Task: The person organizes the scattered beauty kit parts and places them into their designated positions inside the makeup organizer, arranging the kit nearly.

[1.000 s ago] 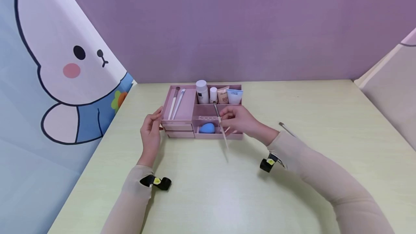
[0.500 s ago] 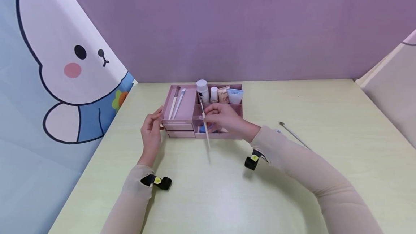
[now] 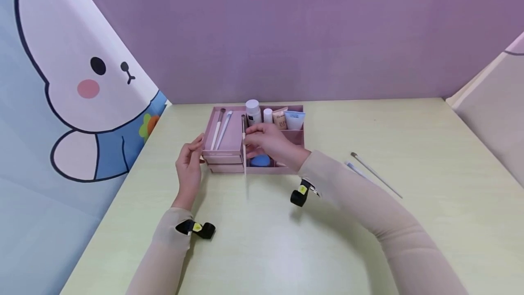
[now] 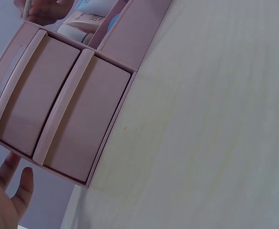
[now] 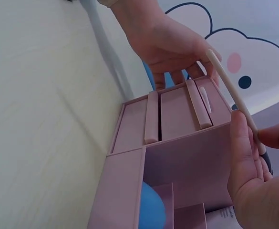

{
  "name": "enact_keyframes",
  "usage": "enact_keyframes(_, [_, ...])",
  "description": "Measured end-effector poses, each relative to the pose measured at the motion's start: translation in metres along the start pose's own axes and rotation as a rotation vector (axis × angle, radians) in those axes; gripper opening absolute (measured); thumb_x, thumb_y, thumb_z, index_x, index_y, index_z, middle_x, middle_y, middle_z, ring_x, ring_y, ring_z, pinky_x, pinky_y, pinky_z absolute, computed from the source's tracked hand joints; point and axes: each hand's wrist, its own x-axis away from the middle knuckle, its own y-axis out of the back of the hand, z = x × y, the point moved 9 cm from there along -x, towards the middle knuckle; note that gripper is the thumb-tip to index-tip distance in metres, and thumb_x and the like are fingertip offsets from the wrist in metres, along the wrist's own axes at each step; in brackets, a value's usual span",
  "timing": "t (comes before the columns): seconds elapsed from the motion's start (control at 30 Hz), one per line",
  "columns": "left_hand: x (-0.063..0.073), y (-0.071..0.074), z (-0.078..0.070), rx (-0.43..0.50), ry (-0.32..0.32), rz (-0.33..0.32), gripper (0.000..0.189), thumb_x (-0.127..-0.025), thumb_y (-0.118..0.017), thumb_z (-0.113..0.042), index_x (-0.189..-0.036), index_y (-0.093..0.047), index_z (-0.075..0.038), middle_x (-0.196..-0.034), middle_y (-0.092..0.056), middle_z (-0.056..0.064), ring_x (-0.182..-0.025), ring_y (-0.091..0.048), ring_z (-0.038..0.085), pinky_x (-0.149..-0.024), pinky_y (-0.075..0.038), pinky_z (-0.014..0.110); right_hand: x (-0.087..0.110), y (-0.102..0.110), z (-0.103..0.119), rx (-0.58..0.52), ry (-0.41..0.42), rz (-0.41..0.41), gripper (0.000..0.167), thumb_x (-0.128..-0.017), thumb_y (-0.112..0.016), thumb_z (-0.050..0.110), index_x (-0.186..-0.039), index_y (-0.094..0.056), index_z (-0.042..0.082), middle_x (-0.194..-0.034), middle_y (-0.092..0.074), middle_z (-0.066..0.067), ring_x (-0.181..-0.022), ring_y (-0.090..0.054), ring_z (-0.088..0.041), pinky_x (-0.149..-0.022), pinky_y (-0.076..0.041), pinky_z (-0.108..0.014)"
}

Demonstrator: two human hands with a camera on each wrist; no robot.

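A pink makeup organizer (image 3: 235,136) with two drawers stands toward the table's back. My left hand (image 3: 189,172) rests its fingertips against the organizer's left side, fingers extended in the right wrist view. Between thumb and fingers, my right hand (image 3: 274,144) pinches a makeup brush (image 3: 244,147), dark bristles upward and pale handle hanging down. This brush is by the right edge of the organizer's top tray, where two more makeup brushes (image 3: 218,130) lie side by side. Partly behind the right hand, a blue makeup sponge (image 3: 260,161) sits in the front compartment.
A white bottle (image 3: 253,109), a smaller white-capped bottle (image 3: 268,114), a beige tube (image 3: 280,119) and a light blue tube (image 3: 294,120) stand in the back compartments. Two brushes (image 3: 376,175) lie on the table at right, one partly hidden by the sleeve. A purple backdrop (image 3: 307,35) rises behind.
My right hand has moved left with the brush, from over the right compartments to the top tray's edge. The brush has turned more upright. My left hand stays at the organizer's side.
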Motion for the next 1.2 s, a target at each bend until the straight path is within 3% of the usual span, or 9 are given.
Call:
enact_keyframes(0.23, [0.007, -0.005, -0.026, -0.016, -0.015, 0.008, 0.020, -0.102, -0.043, 0.002, -0.110, -0.055, 0.016, -0.137, -0.056, 0.021, -0.110, -0.059, 0.007, -0.071, -0.047, 0.025, -0.011, -0.007, 0.003, -0.101, -0.016, -0.010, 0.022, -0.093, -0.060, -0.005, -0.114, -0.055, -0.005, -0.088, -0.062, -0.011, -0.066, -0.064, -0.018, -0.063, -0.059, -0.031])
enact_keyframes(0.57, [0.007, -0.006, -0.028, -0.009, -0.023, 0.004, 0.018, -0.102, -0.044, 0.003, -0.108, -0.056, 0.016, -0.136, -0.057, 0.022, -0.108, -0.060, 0.005, -0.070, -0.048, 0.024, -0.029, -0.012, 0.014, -0.218, -0.027, -0.049, 0.036, -0.093, -0.059, -0.008, -0.127, -0.052, -0.013, -0.083, -0.062, -0.012, -0.062, -0.063, -0.018, -0.059, -0.058, -0.030])
enact_keyframes(0.7, [0.007, -0.005, -0.028, -0.009, -0.032, -0.001, 0.018, -0.101, -0.044, 0.004, -0.107, -0.056, 0.016, -0.135, -0.057, 0.022, -0.106, -0.061, 0.004, -0.069, -0.048, 0.024, -0.034, -0.013, 0.021, -0.212, -0.001, -0.068, 0.036, -0.093, -0.060, -0.008, -0.128, -0.052, -0.013, -0.092, -0.063, -0.016, -0.066, -0.065, -0.019, -0.063, -0.059, -0.031])
enact_keyframes(0.9, [0.007, -0.005, -0.027, -0.018, -0.024, 0.003, 0.019, -0.102, -0.044, 0.002, -0.109, -0.056, 0.015, -0.136, -0.057, 0.021, -0.108, -0.060, 0.006, -0.070, -0.048, 0.025, -0.041, -0.008, 0.027, -0.198, 0.017, -0.120, 0.033, -0.094, -0.062, -0.004, -0.126, -0.055, -0.008, -0.123, -0.061, -0.029, -0.071, -0.068, -0.021, -0.067, -0.059, -0.031])
enact_keyframes(1.07, [0.008, -0.005, -0.028, -0.029, -0.018, 0.002, 0.020, -0.102, -0.043, 0.002, -0.109, -0.056, 0.015, -0.137, -0.057, 0.021, -0.109, -0.060, 0.007, -0.071, -0.048, 0.026, -0.046, -0.007, 0.028, -0.196, 0.029, -0.160, 0.028, -0.093, -0.064, -0.006, -0.120, -0.058, -0.007, -0.123, -0.062, -0.030, -0.067, -0.068, -0.020, -0.066, -0.059, -0.032])
enact_keyframes(1.2, [0.007, -0.005, -0.028, -0.030, -0.019, -0.001, 0.020, -0.102, -0.043, 0.002, -0.109, -0.056, 0.016, -0.136, -0.057, 0.021, -0.110, -0.060, 0.008, -0.071, -0.048, 0.026, -0.047, -0.007, 0.029, -0.127, 0.029, -0.174, 0.028, -0.092, -0.065, -0.005, -0.120, -0.058, -0.007, -0.117, -0.066, -0.028, -0.067, -0.067, -0.020, -0.067, -0.059, -0.033])
